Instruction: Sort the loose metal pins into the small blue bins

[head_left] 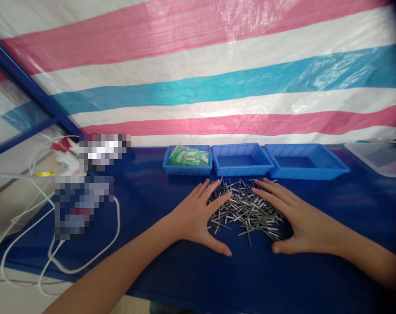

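A loose pile of thin metal pins lies on the blue tabletop. My left hand rests flat on the table at the pile's left side, fingers stretched out and touching the pins. My right hand lies flat on the pile's right side, fingers spread, also against the pins. Both hands cup the pile between them and hold nothing.
Three blue trays stand behind the pile: the left tray holds small green-and-white packets, the middle tray and right tray look bare inside. White cables loop at the left. A clear plastic lid sits far right. A striped tarp hangs behind.
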Demonstrator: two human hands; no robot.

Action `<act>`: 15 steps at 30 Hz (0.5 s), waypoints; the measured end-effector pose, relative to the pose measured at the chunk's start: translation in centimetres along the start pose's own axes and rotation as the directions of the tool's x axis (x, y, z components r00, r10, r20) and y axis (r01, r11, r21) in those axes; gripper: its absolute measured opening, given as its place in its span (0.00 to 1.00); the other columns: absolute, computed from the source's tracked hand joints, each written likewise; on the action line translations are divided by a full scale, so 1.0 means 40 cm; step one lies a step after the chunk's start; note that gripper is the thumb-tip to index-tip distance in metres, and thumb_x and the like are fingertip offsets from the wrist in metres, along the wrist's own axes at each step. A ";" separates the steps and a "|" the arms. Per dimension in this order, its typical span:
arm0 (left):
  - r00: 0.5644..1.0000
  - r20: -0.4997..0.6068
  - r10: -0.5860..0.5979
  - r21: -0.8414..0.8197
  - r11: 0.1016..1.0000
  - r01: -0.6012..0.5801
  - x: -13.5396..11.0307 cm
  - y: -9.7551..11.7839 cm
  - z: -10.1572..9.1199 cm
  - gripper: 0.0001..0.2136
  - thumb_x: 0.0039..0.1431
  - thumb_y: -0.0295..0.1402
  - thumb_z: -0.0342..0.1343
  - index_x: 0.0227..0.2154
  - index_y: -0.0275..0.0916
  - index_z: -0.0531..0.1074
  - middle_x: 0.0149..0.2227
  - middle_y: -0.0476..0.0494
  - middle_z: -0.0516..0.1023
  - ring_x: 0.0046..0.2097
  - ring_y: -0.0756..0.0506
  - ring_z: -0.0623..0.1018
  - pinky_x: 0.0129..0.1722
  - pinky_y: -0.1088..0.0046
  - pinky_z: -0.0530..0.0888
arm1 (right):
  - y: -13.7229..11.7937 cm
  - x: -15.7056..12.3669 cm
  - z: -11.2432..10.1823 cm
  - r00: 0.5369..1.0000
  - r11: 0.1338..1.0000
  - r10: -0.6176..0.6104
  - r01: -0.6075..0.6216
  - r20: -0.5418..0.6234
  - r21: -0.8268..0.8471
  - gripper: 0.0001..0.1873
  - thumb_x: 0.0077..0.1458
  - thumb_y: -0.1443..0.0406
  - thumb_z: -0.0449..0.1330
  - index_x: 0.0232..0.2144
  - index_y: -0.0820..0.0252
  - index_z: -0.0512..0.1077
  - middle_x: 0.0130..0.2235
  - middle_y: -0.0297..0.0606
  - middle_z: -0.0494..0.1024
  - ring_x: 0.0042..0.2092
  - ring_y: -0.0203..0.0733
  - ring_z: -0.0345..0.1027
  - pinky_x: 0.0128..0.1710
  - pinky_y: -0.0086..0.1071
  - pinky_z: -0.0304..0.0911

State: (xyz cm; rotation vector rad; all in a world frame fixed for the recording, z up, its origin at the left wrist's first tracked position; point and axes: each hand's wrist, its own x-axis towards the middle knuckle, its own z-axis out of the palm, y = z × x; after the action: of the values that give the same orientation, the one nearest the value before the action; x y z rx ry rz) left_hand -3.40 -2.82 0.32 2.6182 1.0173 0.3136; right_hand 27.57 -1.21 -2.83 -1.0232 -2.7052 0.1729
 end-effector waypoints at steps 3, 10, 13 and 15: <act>1.000 -0.016 0.016 0.012 1.000 -0.016 0.012 0.000 0.008 0.58 0.34 0.66 0.57 0.66 0.40 0.46 0.68 0.31 0.40 0.67 0.27 0.44 0.63 0.43 0.47 | -0.009 0.007 0.002 1.000 1.000 -0.010 0.010 0.003 0.025 0.62 0.38 0.38 0.62 0.67 0.57 0.42 0.68 0.50 0.43 0.66 0.64 0.41 0.60 0.59 0.51; 0.996 -0.067 0.053 0.027 0.998 -0.052 0.033 0.008 0.018 0.56 0.36 0.66 0.56 0.65 0.38 0.49 0.67 0.29 0.46 0.67 0.30 0.49 0.64 0.46 0.48 | -0.034 0.029 0.004 1.000 0.997 -0.013 0.013 0.000 0.078 0.61 0.37 0.38 0.63 0.66 0.57 0.46 0.67 0.50 0.47 0.65 0.64 0.43 0.60 0.58 0.51; 0.993 -0.089 0.072 0.018 0.997 -0.071 0.044 0.012 0.026 0.55 0.36 0.66 0.56 0.64 0.37 0.51 0.66 0.29 0.50 0.66 0.30 0.51 0.64 0.47 0.48 | -0.050 0.040 0.008 1.000 0.995 -0.014 0.015 -0.016 0.099 0.60 0.37 0.39 0.63 0.65 0.58 0.49 0.66 0.51 0.50 0.65 0.65 0.44 0.60 0.58 0.50; 0.990 -0.113 0.080 0.009 0.997 -0.080 0.051 0.014 0.033 0.54 0.36 0.65 0.57 0.63 0.35 0.53 0.65 0.29 0.53 0.66 0.30 0.53 0.64 0.48 0.49 | -0.063 0.049 0.010 0.999 0.993 -0.011 0.015 -0.034 0.116 0.58 0.37 0.40 0.63 0.64 0.60 0.51 0.65 0.52 0.52 0.64 0.64 0.45 0.60 0.56 0.50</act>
State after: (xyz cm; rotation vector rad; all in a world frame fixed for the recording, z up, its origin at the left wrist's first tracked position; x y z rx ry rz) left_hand -1.16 -2.09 -0.52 2.6766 0.9506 0.4849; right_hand 24.44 -1.79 -2.35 -0.9665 -2.6365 0.3047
